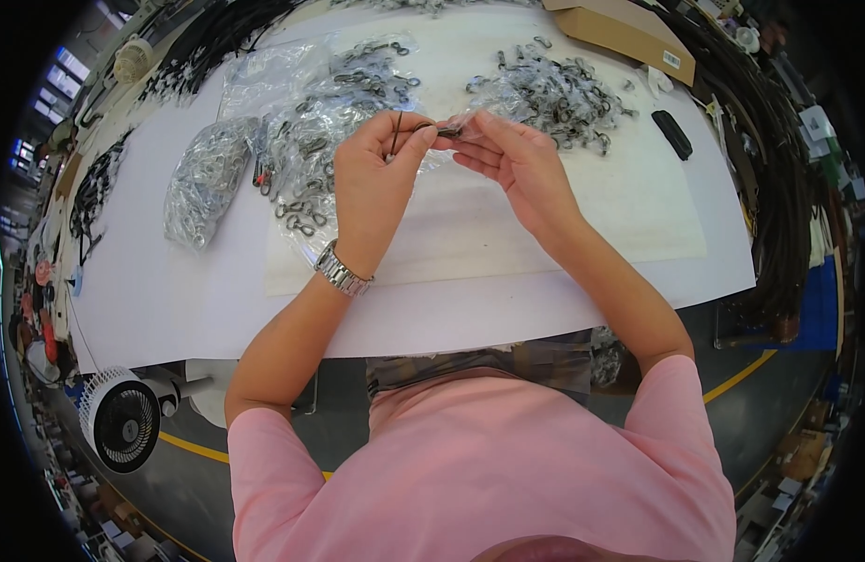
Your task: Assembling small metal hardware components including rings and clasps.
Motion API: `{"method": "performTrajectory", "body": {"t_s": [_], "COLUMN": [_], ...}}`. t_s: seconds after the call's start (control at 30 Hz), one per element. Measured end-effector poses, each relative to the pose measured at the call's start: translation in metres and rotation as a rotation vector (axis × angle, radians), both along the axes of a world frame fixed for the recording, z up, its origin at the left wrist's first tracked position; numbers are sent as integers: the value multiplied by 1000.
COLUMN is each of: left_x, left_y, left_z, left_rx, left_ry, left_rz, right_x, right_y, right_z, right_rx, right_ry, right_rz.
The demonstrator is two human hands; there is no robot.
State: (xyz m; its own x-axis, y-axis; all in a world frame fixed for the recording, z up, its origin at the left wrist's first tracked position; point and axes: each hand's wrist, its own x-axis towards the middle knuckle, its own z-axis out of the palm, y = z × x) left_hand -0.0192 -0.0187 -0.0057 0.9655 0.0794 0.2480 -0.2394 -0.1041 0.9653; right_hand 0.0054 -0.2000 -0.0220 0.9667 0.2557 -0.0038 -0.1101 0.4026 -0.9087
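Observation:
My left hand (pixel 381 164), with a metal watch on the wrist, pinches a dark metal clasp (pixel 448 133) above the middle of the table. A thin dark cord-like piece sticks up between its fingers. My right hand (pixel 519 167) meets it from the other side, its thumb and forefinger closed on a scrap of clear plastic film (pixel 466 121) at the clasp's end. Behind the right hand lies a heap of similar clasps in clear film (pixel 568 98). Loose metal clasps (pixel 301 217) spill from an opened clear bag (pixel 306 131) beside my left hand.
A full clear plastic bag (pixel 206 183) sits at the left on the white table (pixel 170 309). An open cardboard box (pixel 629 37) stands at the back right, near a black oblong object (pixel 672 135). Dark cords (pixel 779 187) hang along the right edge. A fan (pixel 123 421) is at lower left.

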Motion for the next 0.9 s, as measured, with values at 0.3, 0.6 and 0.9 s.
{"method": "performTrajectory", "body": {"t_s": [0.3, 0.6, 0.9], "left_x": [1, 0, 0], "left_y": [0, 2, 0], "left_z": [1, 4, 0], "left_rx": [-57, -82, -52], "left_ry": [8, 13, 2], "left_rz": [1, 10, 20], "right_x": [4, 4, 4], "right_y": [-2, -4, -2], "right_z": [0, 6, 2], "right_rx": [6, 43, 20], "right_ry": [-1, -4, 50], "right_rz": [-13, 19, 33]}}
